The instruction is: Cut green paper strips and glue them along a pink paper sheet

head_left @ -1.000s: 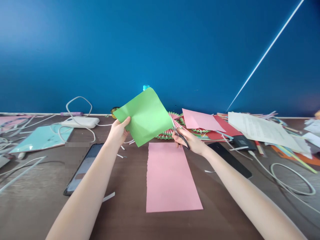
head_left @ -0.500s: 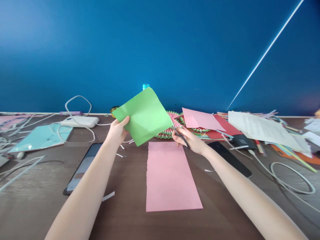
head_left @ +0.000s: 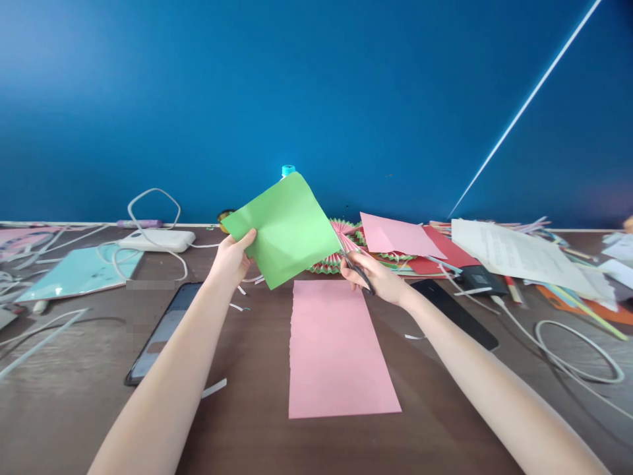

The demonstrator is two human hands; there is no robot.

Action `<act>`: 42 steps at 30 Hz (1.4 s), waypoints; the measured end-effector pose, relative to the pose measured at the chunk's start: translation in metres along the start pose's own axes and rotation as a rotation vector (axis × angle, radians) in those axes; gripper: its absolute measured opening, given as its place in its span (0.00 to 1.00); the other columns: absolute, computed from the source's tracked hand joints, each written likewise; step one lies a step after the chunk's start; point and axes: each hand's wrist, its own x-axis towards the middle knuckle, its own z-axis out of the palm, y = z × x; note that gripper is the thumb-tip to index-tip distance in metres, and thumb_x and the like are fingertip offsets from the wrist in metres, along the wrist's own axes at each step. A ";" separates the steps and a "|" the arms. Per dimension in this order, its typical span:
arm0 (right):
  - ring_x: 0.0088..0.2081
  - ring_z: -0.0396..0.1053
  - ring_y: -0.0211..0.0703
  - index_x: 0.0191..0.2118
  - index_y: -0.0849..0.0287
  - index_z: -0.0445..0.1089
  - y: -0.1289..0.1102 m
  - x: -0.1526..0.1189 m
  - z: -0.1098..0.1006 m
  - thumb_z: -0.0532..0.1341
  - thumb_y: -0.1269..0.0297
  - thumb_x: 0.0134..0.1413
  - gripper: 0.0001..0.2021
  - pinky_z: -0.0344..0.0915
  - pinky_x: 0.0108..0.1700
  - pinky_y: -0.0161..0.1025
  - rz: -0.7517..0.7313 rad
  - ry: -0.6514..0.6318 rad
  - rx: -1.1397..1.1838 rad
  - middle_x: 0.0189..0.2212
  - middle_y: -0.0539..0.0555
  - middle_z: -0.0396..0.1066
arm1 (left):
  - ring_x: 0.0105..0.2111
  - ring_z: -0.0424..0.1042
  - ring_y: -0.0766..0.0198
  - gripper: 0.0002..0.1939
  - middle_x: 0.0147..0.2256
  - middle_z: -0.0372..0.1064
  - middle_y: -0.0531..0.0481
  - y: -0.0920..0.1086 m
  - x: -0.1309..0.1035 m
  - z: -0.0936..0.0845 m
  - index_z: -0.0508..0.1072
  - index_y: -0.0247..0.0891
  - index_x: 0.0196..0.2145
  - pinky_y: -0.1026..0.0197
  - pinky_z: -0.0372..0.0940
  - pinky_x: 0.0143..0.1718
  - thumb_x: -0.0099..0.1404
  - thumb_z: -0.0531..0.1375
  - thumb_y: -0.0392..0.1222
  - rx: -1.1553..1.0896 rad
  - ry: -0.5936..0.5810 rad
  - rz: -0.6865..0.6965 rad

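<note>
My left hand (head_left: pixel 234 258) pinches a sheet of green paper (head_left: pixel 287 231) by its left corner, holding it tilted above the table. Dark-handled scissors (head_left: pixel 360 272) are gripped in my right hand (head_left: pixel 378 277), their blades by the green sheet's right corner. Whether the blades have the paper between them I cannot tell. Flat on the table below lies a pink sheet (head_left: pixel 339 349) with a ragged left edge. Pleated pink and green paper fans (head_left: pixel 346 231) sit behind the scissors, partly covered by the green sheet.
One phone (head_left: pixel 163 336) lies by my left forearm, a black phone (head_left: pixel 452 313) beyond my right one. A white power strip (head_left: pixel 158 240) with cables stands left. Another pink sheet (head_left: pixel 398 235), a red sheet (head_left: pixel 448 251) and printed paper (head_left: pixel 519 254) pile up at right. Behind is a blue wall (head_left: pixel 316 99).
</note>
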 end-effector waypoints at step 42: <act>0.16 0.56 0.28 0.28 0.58 0.58 -0.001 0.003 0.004 0.62 0.49 0.47 0.17 0.52 0.18 0.31 0.039 0.103 0.006 0.19 0.44 0.59 | 0.35 0.75 0.60 0.11 0.43 0.74 0.44 0.000 0.001 -0.003 0.74 0.35 0.34 0.65 0.71 0.28 0.52 0.61 0.27 0.078 -0.066 -0.015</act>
